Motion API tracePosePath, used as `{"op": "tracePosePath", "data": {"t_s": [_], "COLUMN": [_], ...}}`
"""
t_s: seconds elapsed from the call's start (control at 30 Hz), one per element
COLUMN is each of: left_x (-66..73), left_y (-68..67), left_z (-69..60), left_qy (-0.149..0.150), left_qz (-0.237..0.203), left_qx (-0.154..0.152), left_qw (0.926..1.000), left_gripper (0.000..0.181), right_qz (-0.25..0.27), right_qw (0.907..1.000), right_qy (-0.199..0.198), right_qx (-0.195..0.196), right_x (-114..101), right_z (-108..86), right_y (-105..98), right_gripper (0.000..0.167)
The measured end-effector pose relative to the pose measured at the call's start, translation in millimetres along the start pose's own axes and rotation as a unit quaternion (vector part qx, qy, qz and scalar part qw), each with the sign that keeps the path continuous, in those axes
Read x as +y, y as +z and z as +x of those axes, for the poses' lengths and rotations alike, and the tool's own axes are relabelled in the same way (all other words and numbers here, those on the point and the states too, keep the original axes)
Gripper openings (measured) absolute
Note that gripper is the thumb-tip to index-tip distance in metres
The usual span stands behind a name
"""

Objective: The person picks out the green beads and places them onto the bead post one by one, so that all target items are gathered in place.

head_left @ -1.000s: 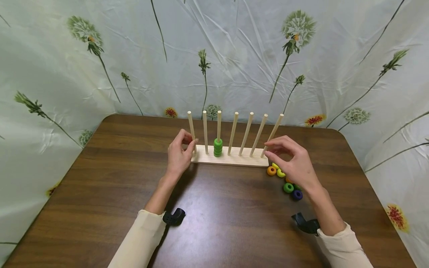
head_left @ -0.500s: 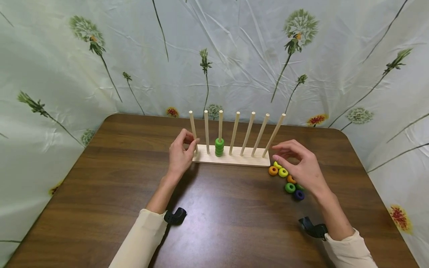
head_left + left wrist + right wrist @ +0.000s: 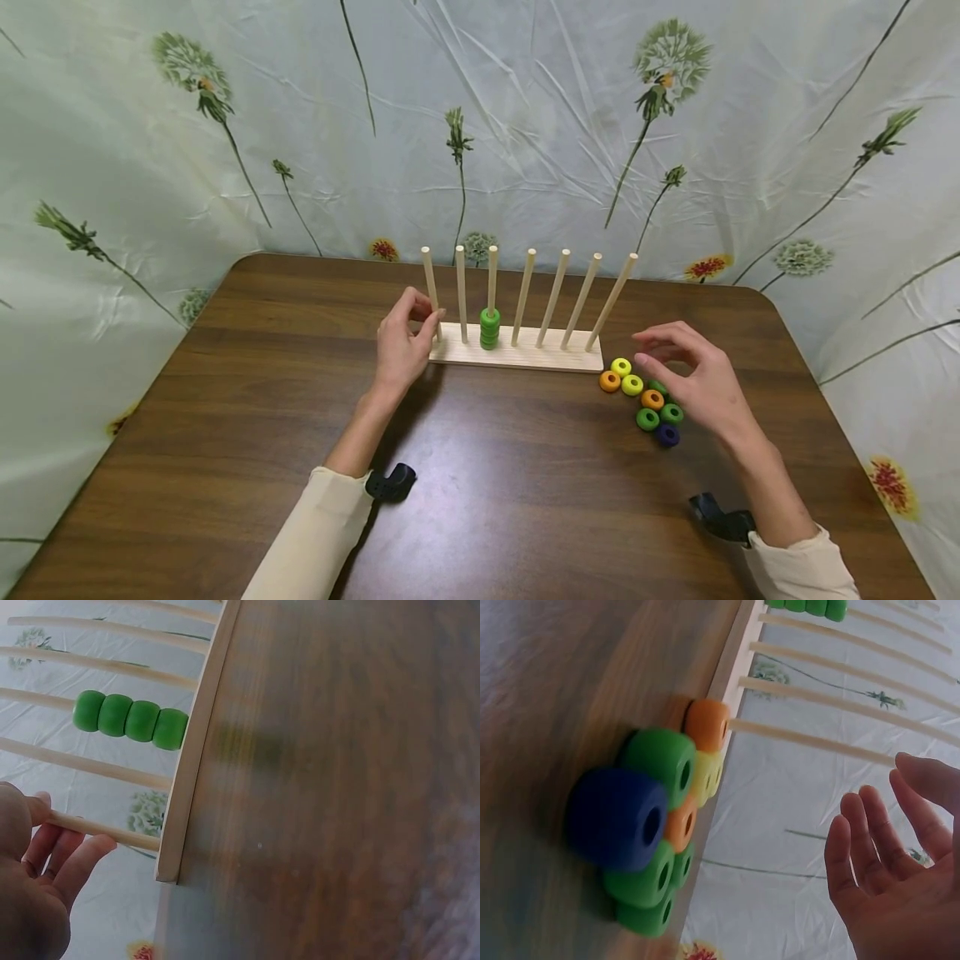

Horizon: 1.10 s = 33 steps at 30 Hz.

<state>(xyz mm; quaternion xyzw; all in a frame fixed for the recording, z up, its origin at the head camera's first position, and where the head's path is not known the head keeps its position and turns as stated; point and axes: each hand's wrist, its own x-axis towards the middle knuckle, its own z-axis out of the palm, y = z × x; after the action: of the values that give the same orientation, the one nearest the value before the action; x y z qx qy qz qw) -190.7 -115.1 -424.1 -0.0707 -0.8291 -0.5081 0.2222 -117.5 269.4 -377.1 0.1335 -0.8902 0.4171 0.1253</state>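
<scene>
My left hand (image 3: pixel 401 343) pinches the leftmost peg (image 3: pixel 430 277) of a wooden peg rack (image 3: pixel 540 358). In the left wrist view, thumb and fingers lie on either side of that peg, above the base. Several green beads (image 3: pixel 489 329) are stacked on the third peg from the left. Held in the air right of the rack, my right hand (image 3: pixel 701 383) has loosely bent fingers and nothing between them. Loose beads lie below and left of it: yellow (image 3: pixel 632 385), orange (image 3: pixel 652 400), green (image 3: pixel 647 419) and dark blue (image 3: pixel 667 435). The hand partly covers one green bead.
The rack stands toward the far side of a brown wooden table (image 3: pixel 510 500). Behind it hangs a pale curtain (image 3: pixel 540 150) with a dandelion print. A black strap mount (image 3: pixel 392 483) sits on the left wrist, another mount (image 3: pixel 722 518) on the right.
My right hand has moved right and slightly nearer, away from the rightmost peg, uncovering more loose beads. The left hand stays on its peg; the green stack looks the same.
</scene>
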Motion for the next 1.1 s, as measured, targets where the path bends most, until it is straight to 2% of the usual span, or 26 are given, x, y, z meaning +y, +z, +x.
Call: {"op": "tracePosePath", "data": {"t_s": [0.2, 0.73, 1.1], "left_x": [-0.6, -0.6, -1.3], "left_y": [0.0, 0.5, -0.7], "left_z": [-0.8, -0.4, 0.3], "left_qy": [0.000, 0.005, 0.006], "left_qz": [0.001, 0.006, 0.004], "left_qx": [0.004, 0.001, -0.002], "left_qw": [1.0000, 1.0000, 1.0000], "left_gripper": [0.016, 0.016, 0.015], "right_qz": [-0.024, -0.048, -0.067], "right_qw": [0.9995, 0.9970, 0.9927], "right_qy": [0.017, 0.019, 0.028], "right_qx": [-0.014, -0.058, -0.096], "right_x": [8, 27, 39], "right_z": [-6.3, -13.5, -15.0], "right_y": [-5, -13, -18], "right_gripper": [0.029, 0.032, 0.042]}}
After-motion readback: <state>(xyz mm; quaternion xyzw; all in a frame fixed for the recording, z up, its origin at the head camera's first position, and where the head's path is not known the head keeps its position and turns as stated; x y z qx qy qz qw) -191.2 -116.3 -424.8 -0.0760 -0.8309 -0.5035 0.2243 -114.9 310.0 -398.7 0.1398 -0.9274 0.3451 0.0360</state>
